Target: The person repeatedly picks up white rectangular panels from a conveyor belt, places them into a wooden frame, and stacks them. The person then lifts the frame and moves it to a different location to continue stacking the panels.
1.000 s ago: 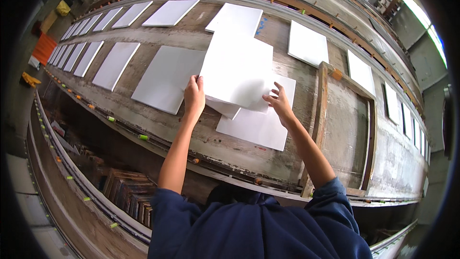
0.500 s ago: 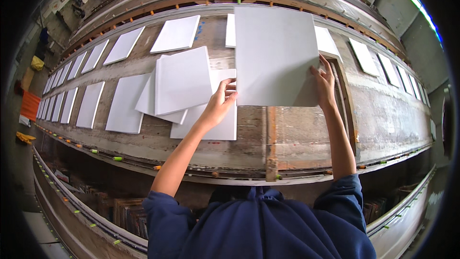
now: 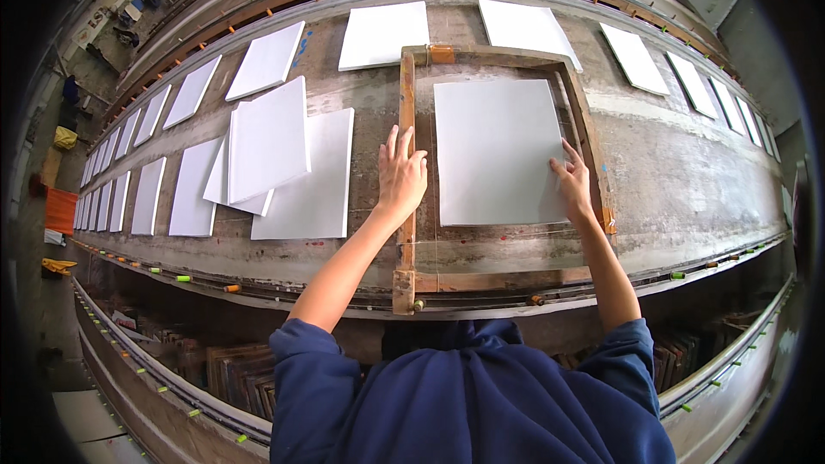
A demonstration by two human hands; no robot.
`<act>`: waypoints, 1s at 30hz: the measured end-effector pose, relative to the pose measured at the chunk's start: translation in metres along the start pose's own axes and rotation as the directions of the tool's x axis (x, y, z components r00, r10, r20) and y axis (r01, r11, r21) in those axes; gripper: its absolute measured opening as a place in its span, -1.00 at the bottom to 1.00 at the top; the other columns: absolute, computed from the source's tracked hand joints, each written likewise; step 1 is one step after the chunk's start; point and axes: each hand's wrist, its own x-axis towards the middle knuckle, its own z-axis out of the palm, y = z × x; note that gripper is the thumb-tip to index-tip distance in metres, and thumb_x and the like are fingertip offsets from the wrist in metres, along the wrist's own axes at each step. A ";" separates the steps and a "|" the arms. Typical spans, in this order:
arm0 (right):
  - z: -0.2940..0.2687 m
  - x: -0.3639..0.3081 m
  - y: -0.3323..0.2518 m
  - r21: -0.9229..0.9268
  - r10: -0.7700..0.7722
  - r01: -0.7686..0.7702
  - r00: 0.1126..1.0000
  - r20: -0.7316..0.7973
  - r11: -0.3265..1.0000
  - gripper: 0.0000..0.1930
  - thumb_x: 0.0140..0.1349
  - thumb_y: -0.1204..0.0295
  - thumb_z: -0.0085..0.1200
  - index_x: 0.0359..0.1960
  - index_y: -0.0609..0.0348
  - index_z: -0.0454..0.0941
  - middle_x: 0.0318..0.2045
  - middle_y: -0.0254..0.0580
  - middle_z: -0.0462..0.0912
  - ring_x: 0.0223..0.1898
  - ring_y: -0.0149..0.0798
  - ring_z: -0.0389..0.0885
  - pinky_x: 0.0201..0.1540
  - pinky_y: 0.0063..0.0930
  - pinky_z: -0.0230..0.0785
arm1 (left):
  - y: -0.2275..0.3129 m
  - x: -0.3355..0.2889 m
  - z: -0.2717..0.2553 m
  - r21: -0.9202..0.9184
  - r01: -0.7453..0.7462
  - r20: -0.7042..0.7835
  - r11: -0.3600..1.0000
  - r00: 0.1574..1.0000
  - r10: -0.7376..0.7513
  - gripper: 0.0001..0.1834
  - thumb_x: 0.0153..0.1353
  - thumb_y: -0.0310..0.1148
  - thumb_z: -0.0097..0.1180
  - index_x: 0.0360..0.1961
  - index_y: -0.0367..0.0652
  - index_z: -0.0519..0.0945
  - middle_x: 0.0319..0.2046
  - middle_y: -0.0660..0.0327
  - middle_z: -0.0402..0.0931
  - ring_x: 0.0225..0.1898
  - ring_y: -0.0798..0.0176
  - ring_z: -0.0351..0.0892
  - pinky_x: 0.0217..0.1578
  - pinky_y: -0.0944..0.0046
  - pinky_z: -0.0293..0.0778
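Half a second earlier, both my hands were at the edges of the raised white panel (image 3: 494, 150). It now sits lower, inside the opening of the wooden frame (image 3: 408, 112) on the tabletop (image 3: 687, 198); full contact with the surface cannot be confirmed. My left hand (image 3: 402, 174) has left the panel and is over the frame's left bar, fingers loosely spread, gripping nothing evident. My right hand (image 3: 572, 182) remains at the panel's right edge; whether it pinches I cannot tell. Assessment: positioning appears nearly complete, with one hand's contact outstanding.
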 end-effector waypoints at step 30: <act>0.013 -0.003 0.027 -0.544 -0.249 0.218 0.968 0.017 0.810 -0.47 0.05 0.39 0.14 0.11 0.20 0.35 -0.03 0.03 0.31 0.03 0.01 0.17 0.15 -0.22 0.10 | 0.003 0.000 0.010 -0.251 0.073 0.000 0.965 0.997 -0.076 -0.91 -0.16 -0.38 0.34 -0.57 -0.05 0.66 0.26 0.21 0.04 0.29 -0.04 -0.08 0.26 -0.06 0.00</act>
